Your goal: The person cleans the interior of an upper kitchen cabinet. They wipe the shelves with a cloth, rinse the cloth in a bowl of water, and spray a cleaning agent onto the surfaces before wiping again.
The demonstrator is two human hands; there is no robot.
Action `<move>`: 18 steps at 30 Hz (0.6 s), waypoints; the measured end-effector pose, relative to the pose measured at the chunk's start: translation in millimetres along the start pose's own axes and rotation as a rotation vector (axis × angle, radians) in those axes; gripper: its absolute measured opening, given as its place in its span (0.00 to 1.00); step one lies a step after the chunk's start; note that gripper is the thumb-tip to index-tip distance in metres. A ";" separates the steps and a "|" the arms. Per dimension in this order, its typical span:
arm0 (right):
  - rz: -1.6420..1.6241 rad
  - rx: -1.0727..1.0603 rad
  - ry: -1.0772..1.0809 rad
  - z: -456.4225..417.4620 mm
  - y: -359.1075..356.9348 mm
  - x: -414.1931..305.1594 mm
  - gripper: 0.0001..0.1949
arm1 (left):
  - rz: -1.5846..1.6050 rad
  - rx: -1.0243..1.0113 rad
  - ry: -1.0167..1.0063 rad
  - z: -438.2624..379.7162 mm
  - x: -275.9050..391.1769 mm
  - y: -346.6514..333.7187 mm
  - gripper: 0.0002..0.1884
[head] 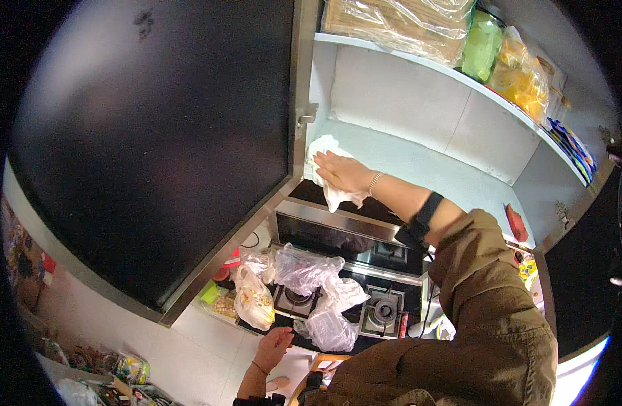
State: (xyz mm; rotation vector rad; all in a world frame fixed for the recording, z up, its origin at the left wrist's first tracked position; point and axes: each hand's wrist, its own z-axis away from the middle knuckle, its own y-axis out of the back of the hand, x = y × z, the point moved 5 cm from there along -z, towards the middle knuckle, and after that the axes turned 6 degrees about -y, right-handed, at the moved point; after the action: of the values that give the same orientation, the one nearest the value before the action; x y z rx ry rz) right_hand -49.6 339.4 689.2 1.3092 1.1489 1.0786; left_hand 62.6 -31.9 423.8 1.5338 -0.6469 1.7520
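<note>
My right hand [344, 172] lies flat over a crumpled white cloth [333, 197], pressing it on the left end of the cabinet's bottom shelf [407, 155]. Part of the cloth hangs over the shelf's front edge. Close by on the left is the open cabinet door [179, 142], dark with a metal frame. Lower down, my left hand [274, 347] hovers by the front edge of the counter, fingers loosely bent, with nothing seen in it. A knotted plastic bag [254, 299] is the nearest thing to it. A small red object [517, 223] lies at the shelf's right end.
On the upper shelf stand a plastic-wrapped package [397, 25], a green jar [481, 45] and yellow bagged goods [521, 83]. Below, plastic bags [308, 269] cover part of the gas hob [382, 310]. A wooden chair or stool [328, 361] is under me.
</note>
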 end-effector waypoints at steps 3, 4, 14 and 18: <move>0.069 -0.029 -0.029 -26.5 1.0 6.3 0.28 | 0.073 -0.043 -0.097 -26.2 -12.6 -19.1 0.15; 0.146 -0.050 -0.020 -33.6 3.0 9.9 0.27 | 0.063 -0.053 -0.128 -36.6 -13.2 -27.1 0.15; 0.218 -0.102 -0.212 32.5 1.8 84.1 0.29 | -0.338 -0.090 -0.504 -105.0 124.4 -64.1 0.23; 0.068 -0.024 -0.475 107.9 7.6 140.4 0.29 | -0.449 0.035 -0.734 -124.7 200.7 -74.7 0.25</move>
State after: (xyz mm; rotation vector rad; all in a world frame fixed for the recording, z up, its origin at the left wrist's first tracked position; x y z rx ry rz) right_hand 76.7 463.7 689.9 1.4923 0.7375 0.7665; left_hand 33.6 146.2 593.5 2.1564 -0.5462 0.8517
